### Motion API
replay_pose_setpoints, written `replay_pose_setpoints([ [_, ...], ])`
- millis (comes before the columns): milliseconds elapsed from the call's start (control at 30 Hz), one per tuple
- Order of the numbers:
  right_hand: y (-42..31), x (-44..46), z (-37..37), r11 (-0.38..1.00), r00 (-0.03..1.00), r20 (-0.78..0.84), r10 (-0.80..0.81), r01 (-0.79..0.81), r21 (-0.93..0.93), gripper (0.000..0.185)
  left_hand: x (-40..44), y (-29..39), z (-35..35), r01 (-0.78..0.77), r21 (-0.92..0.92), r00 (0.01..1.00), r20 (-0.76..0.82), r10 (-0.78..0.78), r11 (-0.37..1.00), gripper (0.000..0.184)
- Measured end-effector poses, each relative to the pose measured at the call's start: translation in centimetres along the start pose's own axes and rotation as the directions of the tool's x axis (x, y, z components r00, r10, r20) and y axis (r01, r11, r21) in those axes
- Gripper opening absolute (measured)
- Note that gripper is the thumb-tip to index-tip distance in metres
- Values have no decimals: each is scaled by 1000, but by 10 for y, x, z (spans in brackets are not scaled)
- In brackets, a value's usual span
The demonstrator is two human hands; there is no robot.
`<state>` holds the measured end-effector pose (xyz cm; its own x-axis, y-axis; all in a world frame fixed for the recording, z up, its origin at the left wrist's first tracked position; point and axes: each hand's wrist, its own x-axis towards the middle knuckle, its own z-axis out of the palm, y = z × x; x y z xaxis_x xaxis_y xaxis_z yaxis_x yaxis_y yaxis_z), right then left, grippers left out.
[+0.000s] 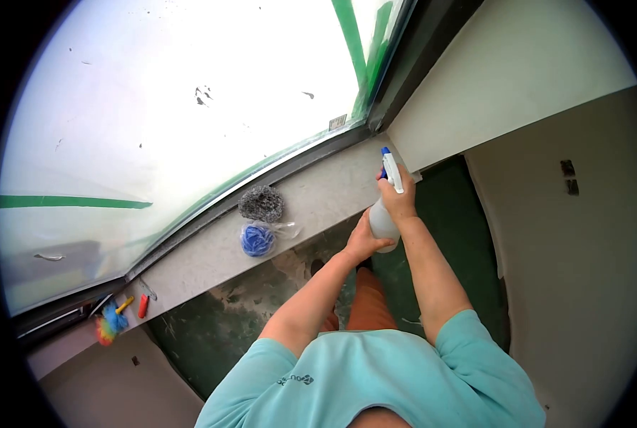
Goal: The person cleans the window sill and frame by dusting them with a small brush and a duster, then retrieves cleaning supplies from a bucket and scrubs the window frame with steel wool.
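A translucent spray bottle (383,220) with a white and blue trigger head is held in front of me, over the right end of the window sill (332,178). My right hand (402,196) is wrapped round its neck, just under the spray head. Lower down, my left hand (363,239) grips the side of the bottle's body. To the left on the sill lies a grey scouring pad (261,204) of curly metal-like strands. Touching or close beside it is a blue coiled bundle (258,241) in a clear plastic bag.
A large window (190,93) with green tape strips and dark specks rises behind the sill. At the sill's far left are a colourful duster (111,321) and a red-handled tool (143,307). The green floor (211,321) is stained; walls stand at both sides.
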<state>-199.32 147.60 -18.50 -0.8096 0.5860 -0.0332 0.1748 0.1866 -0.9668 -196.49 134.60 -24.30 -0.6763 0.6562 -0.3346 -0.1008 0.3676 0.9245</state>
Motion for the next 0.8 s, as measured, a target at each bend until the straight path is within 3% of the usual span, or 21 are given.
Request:
replay_pose_setpoints([
  [133,16,9,-6,994,995,-5,102,-102,-42,28,3,-2,10,2,-1,1000,-26,-2,1000,90],
  [200,19,9,-6,991,992,-21,-123,121,-64,26,6,-3,10,15,17,999,-51,-14,1000,88],
  [333,21,19,-6,986,986,19,-163,162,31,24,13,-3,8,55,64,991,-123,-47,996,80],
  [433,27,25,-11,994,993,92,-76,68,85,26,17,-4,9,60,54,989,-138,-52,997,76],
  [533,26,29,-11,999,997,60,40,-40,4,23,20,4,12,70,15,990,-127,-67,997,72],
  [633,25,33,-12,1000,999,32,6,-6,-7,17,24,4,12,82,37,987,-139,-76,996,71],
  [700,28,39,-13,964,963,37,-265,266,-8,13,27,3,8,101,28,987,-131,-96,994,71],
  [800,30,40,-16,987,984,84,-158,155,45,14,30,0,9,112,28,986,-129,-108,993,70],
])
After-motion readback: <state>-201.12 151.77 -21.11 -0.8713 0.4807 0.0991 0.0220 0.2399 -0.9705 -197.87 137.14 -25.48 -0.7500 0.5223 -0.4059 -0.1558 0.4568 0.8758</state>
